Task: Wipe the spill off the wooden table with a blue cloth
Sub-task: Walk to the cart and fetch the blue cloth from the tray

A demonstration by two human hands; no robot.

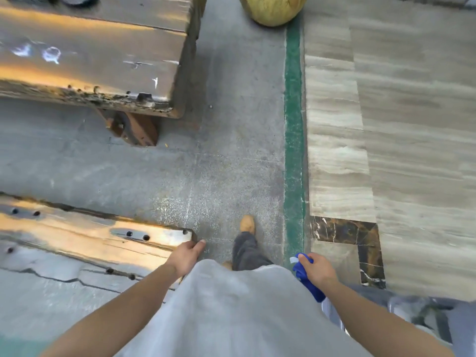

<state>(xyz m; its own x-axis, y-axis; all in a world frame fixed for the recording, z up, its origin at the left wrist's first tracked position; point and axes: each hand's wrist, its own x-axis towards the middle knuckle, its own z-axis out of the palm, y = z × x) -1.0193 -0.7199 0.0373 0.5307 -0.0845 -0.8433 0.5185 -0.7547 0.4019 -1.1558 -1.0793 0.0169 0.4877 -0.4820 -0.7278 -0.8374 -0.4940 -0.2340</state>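
Observation:
The wooden table (103, 27) fills the upper left, and pale wet marks of the spill (51, 54) lie on its top near the left edge. My right hand (318, 269) hangs at the lower right, closed on a bunched blue cloth (306, 279) that dangles below the fist. My left hand (186, 255) rests on the corner of a low wooden bench (90, 235) at the lower left, fingers curled loosely with nothing in them. Both hands are far from the spill.
Grey concrete floor (206, 163) runs between the table and the bench. A green painted strip (293, 124) borders striped stone tiles on the right. A yellow-green round object (273, 9) sits at the top. My foot in a tan shoe (247, 224) steps forward.

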